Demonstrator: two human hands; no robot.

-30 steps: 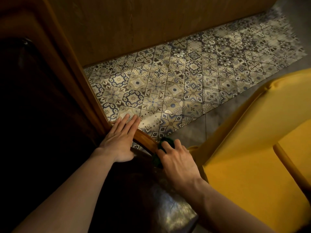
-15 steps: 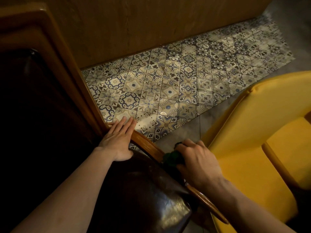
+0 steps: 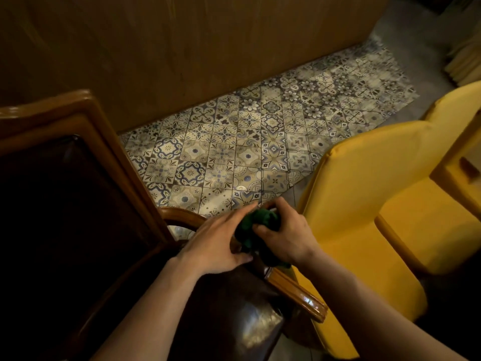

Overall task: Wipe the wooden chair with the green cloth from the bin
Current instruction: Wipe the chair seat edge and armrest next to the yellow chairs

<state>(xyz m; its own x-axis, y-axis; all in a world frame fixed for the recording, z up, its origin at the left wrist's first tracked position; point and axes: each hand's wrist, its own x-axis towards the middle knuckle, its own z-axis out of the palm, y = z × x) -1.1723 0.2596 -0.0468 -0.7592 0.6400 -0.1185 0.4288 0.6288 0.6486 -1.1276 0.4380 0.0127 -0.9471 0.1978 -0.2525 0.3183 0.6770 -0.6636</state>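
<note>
The wooden chair (image 3: 86,142) fills the left and bottom, with a glossy brown frame, a dark leather back and seat, and a curved armrest (image 3: 294,285). A bunched dark green cloth (image 3: 257,225) sits on the armrest. My right hand (image 3: 283,237) grips the cloth from the right and presses it onto the wood. My left hand (image 3: 216,243) lies flat beside it with fingers stretched out, their tips touching the cloth's left side. Part of the armrest is hidden under both hands.
A yellow upholstered chair (image 3: 377,204) stands close on the right, nearly touching the armrest. Patterned floor tiles (image 3: 234,157) spread ahead, bounded by a wooden wall panel (image 3: 182,48). Grey floor lies at the far right. No bin is in view.
My left hand slid right along the armrest until its fingers met the cloth. My right hand with the cloth shifted along the armrest. The camera tilted, showing more of the chair back.
</note>
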